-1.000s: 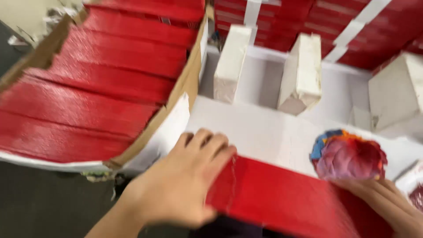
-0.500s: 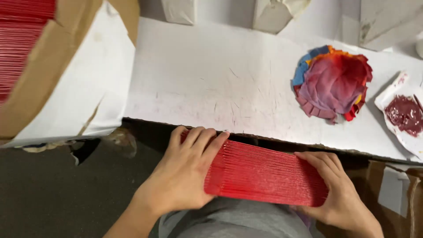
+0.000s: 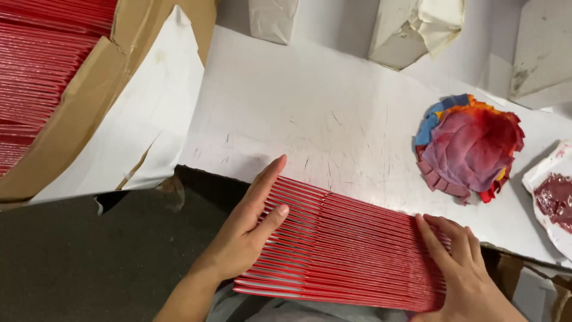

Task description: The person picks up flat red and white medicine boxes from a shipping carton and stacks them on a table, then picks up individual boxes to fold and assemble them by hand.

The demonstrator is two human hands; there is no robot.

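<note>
There is only one view, from a camera on the person's head. It looks steeply down and is close to the white scratched table top [image 3: 333, 119], which fills the middle of the frame. The dark floor [image 3: 89, 262] shows at lower left.

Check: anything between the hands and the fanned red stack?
Nothing visible. The left hand lies flat against the left end of the fanned red card stack and the right hand presses on its right end, both in direct contact. The stained rag pile sits apart on the white tabletop.
</note>
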